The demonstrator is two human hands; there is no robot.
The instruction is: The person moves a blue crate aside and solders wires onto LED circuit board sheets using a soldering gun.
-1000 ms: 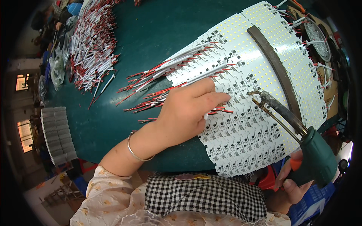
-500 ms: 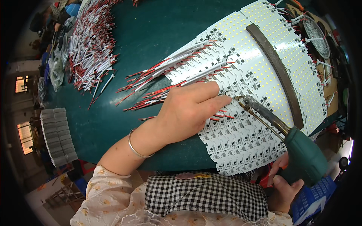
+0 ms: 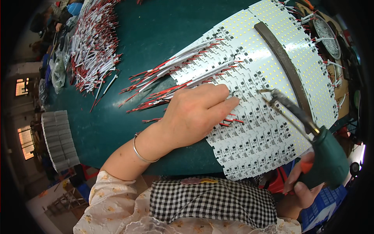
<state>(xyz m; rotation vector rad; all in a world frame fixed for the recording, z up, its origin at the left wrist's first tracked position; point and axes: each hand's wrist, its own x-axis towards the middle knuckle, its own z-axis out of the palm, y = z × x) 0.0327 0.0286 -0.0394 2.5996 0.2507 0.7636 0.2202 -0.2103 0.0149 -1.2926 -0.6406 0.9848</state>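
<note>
My left hand (image 3: 198, 111) is closed in a pinch low over the white LED circuit boards (image 3: 269, 156). Short red and white wires (image 3: 232, 120) poke out from under its fingers; the fingertips hide how they are gripped. Wrapped round the handle of a green soldering gun (image 3: 330, 158) is my right hand (image 3: 302, 187), partly covered by that handle. The gun's tip (image 3: 261, 92) hangs over the boards, to the right of my left fingertips and apart from them. More red and white wires (image 3: 191, 54) lie in rows across the boards' left part.
A large heap of red and white wires (image 3: 95, 50) lies at the far left of the green table (image 3: 152, 23). One dark curved bar (image 3: 286, 64) rests across the boards. An oval metal dish (image 3: 326, 37) stands at the far right, a stack of grey-white strips (image 3: 60, 140) at the left edge.
My right hand has drawn the soldering gun to the right, and its tip has come away from my left fingertips. My left hand has stayed almost in place.
</note>
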